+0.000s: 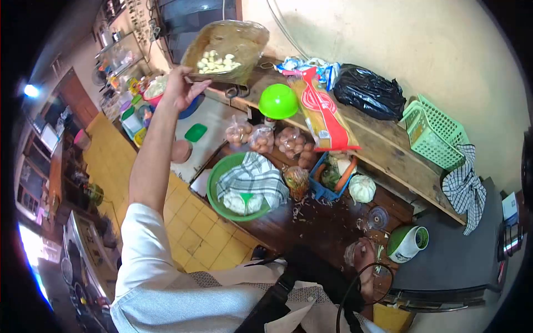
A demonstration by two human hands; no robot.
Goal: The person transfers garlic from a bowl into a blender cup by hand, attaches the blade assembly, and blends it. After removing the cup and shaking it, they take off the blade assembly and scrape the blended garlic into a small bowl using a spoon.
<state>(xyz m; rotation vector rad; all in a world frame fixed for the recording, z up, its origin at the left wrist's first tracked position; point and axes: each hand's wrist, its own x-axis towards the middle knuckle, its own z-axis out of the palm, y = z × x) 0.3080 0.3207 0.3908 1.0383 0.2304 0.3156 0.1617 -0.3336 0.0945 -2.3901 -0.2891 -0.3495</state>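
Observation:
My left hand [182, 91] reaches far out to the upper left. Its fingers grip the near left edge of a clear brownish plastic bag [239, 41], while the thumb sticks out to the right. Small pale pieces like peeled garlic cloves [218, 62] lie inside the bag, which overlaps the far end of the wooden shelf [383, 147]. Low over the dark table, my right hand [363, 258] is blurred and partly covered by a black strap; I cannot tell what its fingers hold. Nearby are vegetable scraps, a round clear lid [378, 218] and a green-and-white container [408, 244].
On the shelf sit a green bowl [278, 102], a yellow-and-red packet [325, 114], a black bag [369, 91] and a green basket [438, 130]. Below are bagged eggs [261, 139], a cloth-covered green basin [214, 188], a blue vegetable crate [325, 191] and a cabbage [362, 188].

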